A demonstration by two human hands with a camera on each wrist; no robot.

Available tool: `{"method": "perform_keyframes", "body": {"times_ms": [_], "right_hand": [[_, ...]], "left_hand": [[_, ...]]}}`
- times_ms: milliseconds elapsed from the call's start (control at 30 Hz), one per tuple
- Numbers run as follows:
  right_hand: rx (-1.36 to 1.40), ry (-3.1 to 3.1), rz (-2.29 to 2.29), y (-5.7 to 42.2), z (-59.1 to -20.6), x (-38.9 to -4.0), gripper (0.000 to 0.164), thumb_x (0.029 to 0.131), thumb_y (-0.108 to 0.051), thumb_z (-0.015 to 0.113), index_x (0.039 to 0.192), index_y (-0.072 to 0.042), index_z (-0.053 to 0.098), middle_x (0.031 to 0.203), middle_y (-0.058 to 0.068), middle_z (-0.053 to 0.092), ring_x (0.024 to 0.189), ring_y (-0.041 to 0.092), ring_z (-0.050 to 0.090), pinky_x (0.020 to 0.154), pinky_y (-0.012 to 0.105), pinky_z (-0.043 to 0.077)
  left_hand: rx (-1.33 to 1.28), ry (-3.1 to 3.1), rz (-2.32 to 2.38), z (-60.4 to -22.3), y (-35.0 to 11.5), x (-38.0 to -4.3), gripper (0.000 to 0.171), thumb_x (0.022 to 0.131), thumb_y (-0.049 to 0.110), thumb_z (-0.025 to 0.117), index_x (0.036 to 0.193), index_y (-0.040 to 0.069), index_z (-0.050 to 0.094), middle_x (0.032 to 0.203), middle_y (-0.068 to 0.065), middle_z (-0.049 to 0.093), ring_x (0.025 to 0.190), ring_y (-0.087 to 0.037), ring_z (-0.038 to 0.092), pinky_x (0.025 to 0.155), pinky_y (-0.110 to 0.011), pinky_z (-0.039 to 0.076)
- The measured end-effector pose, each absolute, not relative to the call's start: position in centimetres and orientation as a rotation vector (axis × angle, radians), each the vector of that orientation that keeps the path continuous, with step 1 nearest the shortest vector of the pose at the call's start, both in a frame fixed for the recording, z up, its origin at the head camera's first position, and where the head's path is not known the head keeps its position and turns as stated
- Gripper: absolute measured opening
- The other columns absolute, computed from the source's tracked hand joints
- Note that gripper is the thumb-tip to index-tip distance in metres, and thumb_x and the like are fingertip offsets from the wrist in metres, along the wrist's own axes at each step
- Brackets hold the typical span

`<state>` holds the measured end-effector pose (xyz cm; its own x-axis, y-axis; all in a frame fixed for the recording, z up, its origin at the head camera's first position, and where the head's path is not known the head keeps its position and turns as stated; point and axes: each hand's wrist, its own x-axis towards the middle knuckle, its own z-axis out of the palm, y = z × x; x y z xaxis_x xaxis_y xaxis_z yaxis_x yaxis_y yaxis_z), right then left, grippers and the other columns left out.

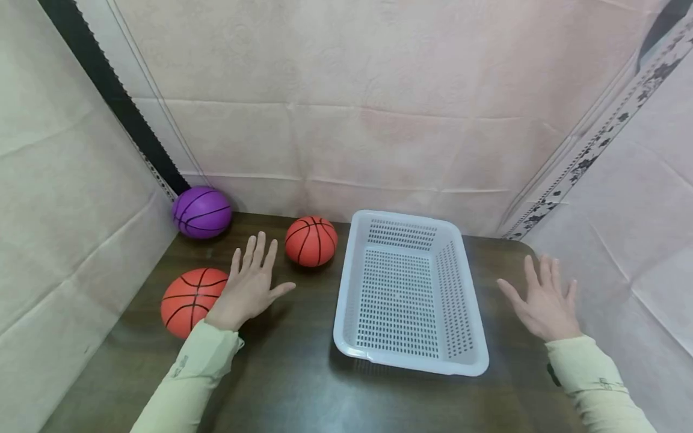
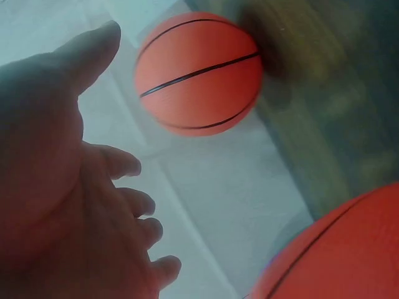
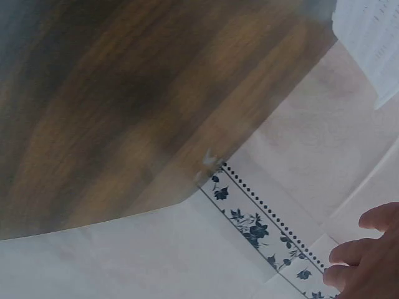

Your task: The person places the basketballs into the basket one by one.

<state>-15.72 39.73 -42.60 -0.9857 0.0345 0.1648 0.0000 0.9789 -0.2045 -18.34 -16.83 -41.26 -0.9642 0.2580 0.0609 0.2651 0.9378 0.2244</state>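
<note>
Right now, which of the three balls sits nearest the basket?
The far orange ball, just left of the pale basket. The purple ball and near orange ball both lie farther left, the latter beside the left hand.

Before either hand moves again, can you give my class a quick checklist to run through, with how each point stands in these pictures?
1. Left hand free: ok, spread and holding nothing.
2. Right hand free: ok, spread on the right of the basket, holding nothing.
3. Basket upright: ok, its open top faces up.
4. Balls apart from one another: ok, with gaps between the purple ball, the nearer orange ball and the farther orange ball.
5. Left hand clear of the nearer orange ball: cannot tell, as they overlap in the head view.
</note>
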Motion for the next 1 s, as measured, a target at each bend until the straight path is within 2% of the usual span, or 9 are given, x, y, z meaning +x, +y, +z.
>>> {"method": "perform_keyframes", "body": {"times_ms": [167,300,433,600,733,900,1000], "right_hand": [[-0.029,-2.940,0.337,39.6,-42.7,-15.3,0.087,0.098,-0.058,0.037,0.155,-0.003,0.002,0.156,0.023,-0.017,0.142,0.036,-0.024,0.101,0.067,-0.022],[-0.011,-2.886,0.411,38.4,-42.6,-14.0,0.084,0.099,-0.053,0.039,0.155,-0.003,0.001,0.157,0.022,-0.016,0.142,0.035,-0.023,0.103,0.064,-0.022],[0.023,-2.814,0.581,36.1,-42.7,-11.7,0.080,0.101,-0.044,0.043,0.155,-0.001,0.001,0.158,0.021,-0.016,0.143,0.035,-0.021,0.105,0.062,-0.021],[0.058,-2.788,0.821,32.5,-44.1,-9.0,0.077,0.101,-0.037,0.046,0.155,-0.003,0.003,0.159,0.020,-0.012,0.144,0.038,-0.016,0.104,0.069,-0.014],[0.053,-2.793,0.976,30.4,-45.4,-7.5,0.077,0.101,-0.036,0.047,0.156,-0.008,0.001,0.160,0.016,-0.013,0.144,0.041,-0.014,0.098,0.077,-0.007],[0.070,-2.798,1.004,28.9,-46.1,-6.4,0.088,0.096,-0.036,0.059,0.157,-0.010,0.001,0.160,0.016,-0.012,0.144,0.042,-0.011,0.099,0.079,0.001],[0.089,-2.792,0.970,28.2,-46.1,-6.1,0.096,0.090,-0.037,0.067,0.157,-0.010,0.002,0.161,0.015,-0.009,0.145,0.041,-0.008,0.100,0.078,0.005]], "left_hand": [[-0.392,-3.008,-0.392,-40.3,-17.9,-17.1,0.099,0.091,0.068,0.045,0.156,0.007,0.002,0.159,-0.014,-0.017,0.144,-0.029,-0.020,0.115,-0.055,-0.007],[-0.308,-2.925,-0.464,-39.8,-20.5,-14.7,0.102,0.090,0.062,0.054,0.155,0.004,0.001,0.159,-0.016,-0.019,0.144,-0.032,-0.020,0.114,-0.054,-0.011],[-0.147,-2.899,-0.548,-39.8,-24.1,-12.7,0.109,0.089,0.062,0.058,0.154,0.001,-0.004,0.156,-0.018,-0.025,0.141,-0.036,-0.026,0.109,-0.058,-0.018],[0.029,-2.934,-0.665,-41.2,-27.8,-11.9,0.112,0.089,0.062,0.057,0.151,-0.004,-0.010,0.151,-0.025,-0.030,0.136,-0.042,-0.031,0.103,-0.064,-0.021],[0.072,-2.956,-0.747,-42.9,-29.1,-11.7,0.113,0.089,0.060,0.058,0.150,-0.005,-0.010,0.150,-0.033,-0.024,0.136,-0.050,-0.025,0.101,-0.074,-0.008],[0.063,-3.022,-0.913,-44.1,-29.0,-11.5,0.114,0.087,0.060,0.061,0.152,0.008,-0.018,0.151,-0.029,-0.027,0.136,-0.053,-0.021,0.093,-0.082,0.008],[0.062,-3.050,-0.969,-44.3,-28.7,-11.3,0.117,0.084,0.062,0.064,0.152,0.015,-0.019,0.153,-0.029,-0.024,0.135,-0.060,-0.008,0.090,-0.082,0.017]]}}
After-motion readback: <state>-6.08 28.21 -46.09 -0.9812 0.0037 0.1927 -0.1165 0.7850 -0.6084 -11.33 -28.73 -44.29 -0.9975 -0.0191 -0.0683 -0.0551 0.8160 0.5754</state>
